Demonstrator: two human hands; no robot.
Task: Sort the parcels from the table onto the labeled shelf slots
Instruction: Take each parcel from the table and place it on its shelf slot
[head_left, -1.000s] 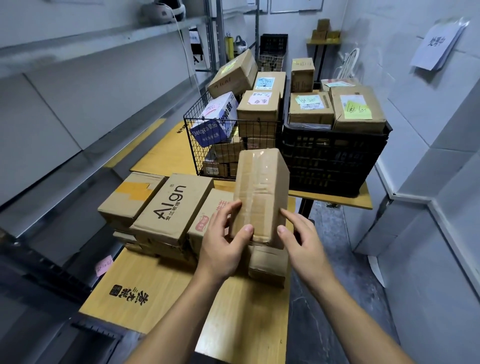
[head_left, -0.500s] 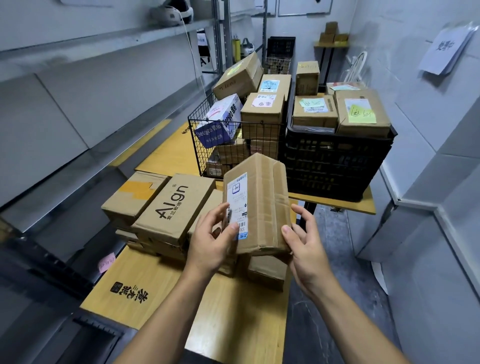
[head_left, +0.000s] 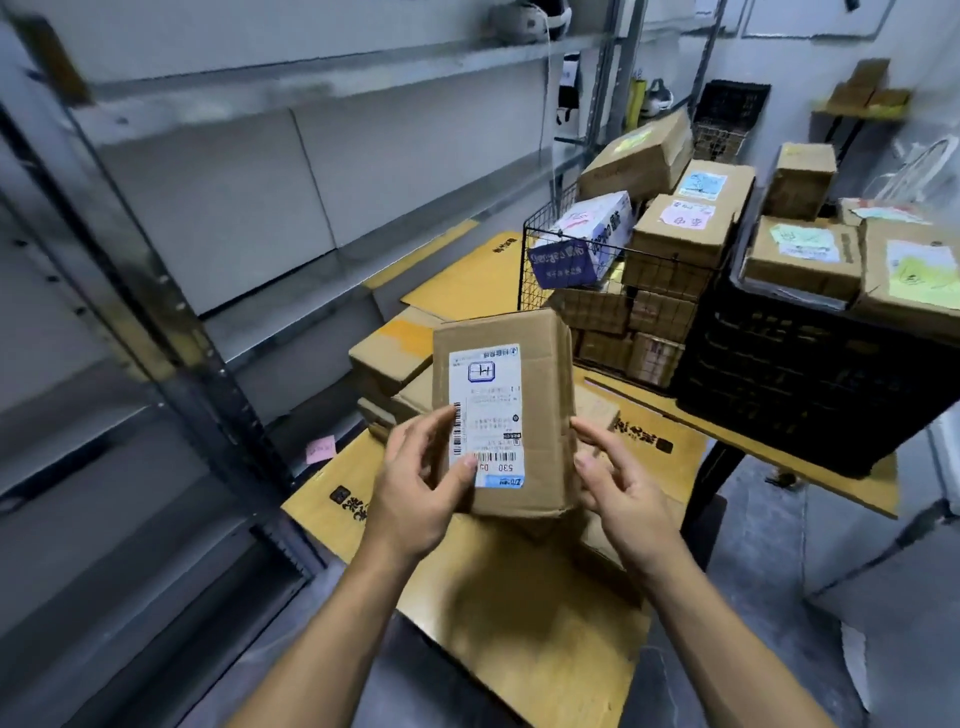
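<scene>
Left hand (head_left: 415, 499) and right hand (head_left: 626, 496) have turned the parcel (head_left: 540, 405) so its white label (head_left: 485, 410) faces me. My left grips its left edge, thumb on the label; my right holds its right side, above the table (head_left: 519, 634), beside the shelf (head_left: 322, 73).

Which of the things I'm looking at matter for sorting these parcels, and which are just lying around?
For the job: parcel held by left hand and right hand, its label, boxes stacked on the table, shelf.
Lying about: helmet up top, pink note beside the table.
</scene>
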